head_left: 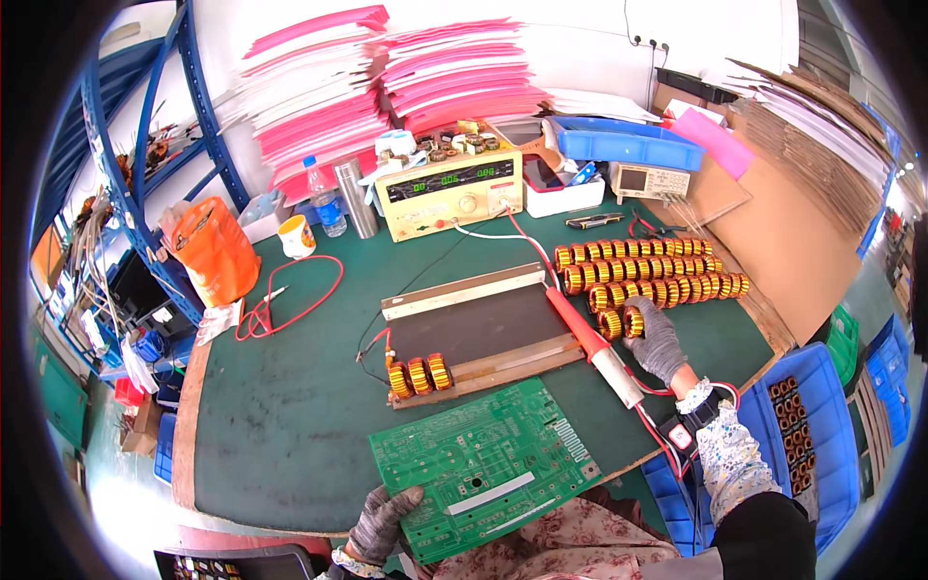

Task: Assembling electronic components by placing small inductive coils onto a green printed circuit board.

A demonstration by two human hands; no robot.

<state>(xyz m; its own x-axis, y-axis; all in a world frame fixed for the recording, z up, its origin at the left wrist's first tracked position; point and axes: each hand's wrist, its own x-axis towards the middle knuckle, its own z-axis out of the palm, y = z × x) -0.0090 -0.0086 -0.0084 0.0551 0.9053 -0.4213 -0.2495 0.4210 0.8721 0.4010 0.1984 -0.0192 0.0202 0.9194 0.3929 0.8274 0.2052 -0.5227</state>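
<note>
My left hand [380,524], in a grey glove, grips the near left corner of a green circuit board [483,449] with its thumb on top. The board is tilted over the table's front edge, above my lap. At the right, my gloved right hand [659,346] has its fingers closed on a copper-wound ring coil [633,323] at the near end of several rows of coils [667,266]. A wooden frame [483,363] with a dark middle lies beyond the board. Three coils [418,377] stand at its near left corner.
A red-and-white probe [590,333] with cables lies across the frame's right end. Behind stand a yellow power supply [449,193], a steel flask [356,198], a water bottle [326,198] and a mug [296,237]. A blue bin [831,416] of coils is at the right.
</note>
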